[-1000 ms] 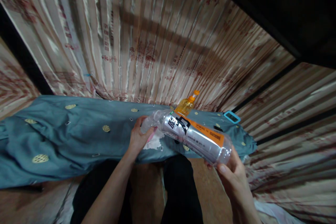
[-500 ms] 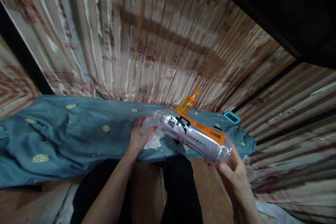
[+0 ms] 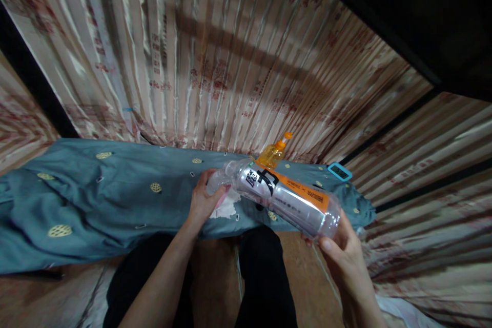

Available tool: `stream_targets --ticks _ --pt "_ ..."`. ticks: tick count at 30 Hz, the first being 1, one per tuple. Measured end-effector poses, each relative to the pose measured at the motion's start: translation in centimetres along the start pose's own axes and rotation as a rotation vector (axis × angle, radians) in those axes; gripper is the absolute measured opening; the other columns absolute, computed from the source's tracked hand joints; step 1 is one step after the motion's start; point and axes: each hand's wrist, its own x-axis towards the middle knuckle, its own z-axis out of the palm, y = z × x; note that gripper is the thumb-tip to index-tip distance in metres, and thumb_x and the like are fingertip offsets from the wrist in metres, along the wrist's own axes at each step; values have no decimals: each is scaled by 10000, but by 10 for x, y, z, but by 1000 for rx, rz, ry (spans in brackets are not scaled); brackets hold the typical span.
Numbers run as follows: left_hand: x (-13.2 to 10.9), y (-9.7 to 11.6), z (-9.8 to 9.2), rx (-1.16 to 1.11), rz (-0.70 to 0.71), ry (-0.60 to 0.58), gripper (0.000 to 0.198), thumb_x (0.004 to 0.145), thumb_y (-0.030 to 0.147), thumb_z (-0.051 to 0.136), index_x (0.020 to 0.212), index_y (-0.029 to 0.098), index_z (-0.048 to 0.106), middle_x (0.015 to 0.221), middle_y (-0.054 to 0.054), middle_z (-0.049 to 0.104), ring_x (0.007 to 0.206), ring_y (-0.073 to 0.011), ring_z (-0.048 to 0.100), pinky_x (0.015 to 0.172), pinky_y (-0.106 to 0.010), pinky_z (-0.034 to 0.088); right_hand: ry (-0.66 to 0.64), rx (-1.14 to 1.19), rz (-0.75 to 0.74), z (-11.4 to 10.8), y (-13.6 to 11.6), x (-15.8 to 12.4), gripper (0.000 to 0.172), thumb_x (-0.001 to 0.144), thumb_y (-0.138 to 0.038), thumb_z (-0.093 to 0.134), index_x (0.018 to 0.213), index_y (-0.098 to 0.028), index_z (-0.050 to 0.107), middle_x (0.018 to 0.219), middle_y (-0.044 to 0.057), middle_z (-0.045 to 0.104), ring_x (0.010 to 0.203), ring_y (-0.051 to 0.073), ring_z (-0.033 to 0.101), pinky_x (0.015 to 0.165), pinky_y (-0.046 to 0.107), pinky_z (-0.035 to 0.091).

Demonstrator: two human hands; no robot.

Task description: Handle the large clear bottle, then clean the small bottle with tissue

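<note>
1. The clear plastic bottle (image 3: 286,199) is held off the table in both hands, lying on a slant with its neck up and to the left and its base down and to the right, over the near edge of the blue cloth (image 3: 96,200). It looks empty, and its white and orange label faces up.

2. How far along: judging by how things lie, the work is at the neck end. I cannot tell whether a cap is still on, because the fingers cover the mouth. Something pink and white sits just under that hand on the cloth; it is too blurred to name.

3. The left hand (image 3: 203,200) has its fingers curled shut around the bottle's neck and shoulder, thumb on the near side. The wrist is bent slightly back and the bare forearm runs down and left toward the body, over dark trousers.

4. The right hand (image 3: 344,251) cups the bottle's base, fingers closed around it from below and the thumb laid along the near side. Its wrist is fairly straight and the forearm leaves the view at the lower right.

5. Further out, a small orange bottle (image 3: 273,152) with an orange spout stands on the cloth just behind the clear one, and a small blue-framed device (image 3: 339,171) lies near the cloth's right end. A striped patterned curtain (image 3: 215,56) hangs behind.
</note>
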Motion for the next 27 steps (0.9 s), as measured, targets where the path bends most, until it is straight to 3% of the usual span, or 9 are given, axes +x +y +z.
stream_targets --ticks 6,12,27 --pt "-1 1 0 13 12 -3 457 720 458 653 1102 212 608 1069 -71 706 1008 -269 671 901 -408 530 11 76 37 0 -2 2 816 722 -431 877 1448 -286 534 1317 96 728 1138 341 713 856 399 626" --pt "0 3 0 -5 -4 -4 479 701 485 655 1092 212 605 1067 -73 703 997 -267 662 890 -402 522 19 71 26 -1 1 3 833 732 -443 865 1471 -285 515 1351 115 705 1202 364 676 946 460 595" --pt "-1 1 0 -10 -7 -4 488 701 491 657 1102 219 602 1097 -72 704 1029 -275 661 907 -408 520 -19 60 17 -1 -7 6 794 743 -409 863 1455 -307 527 1338 89 718 1222 356 668 998 456 551"
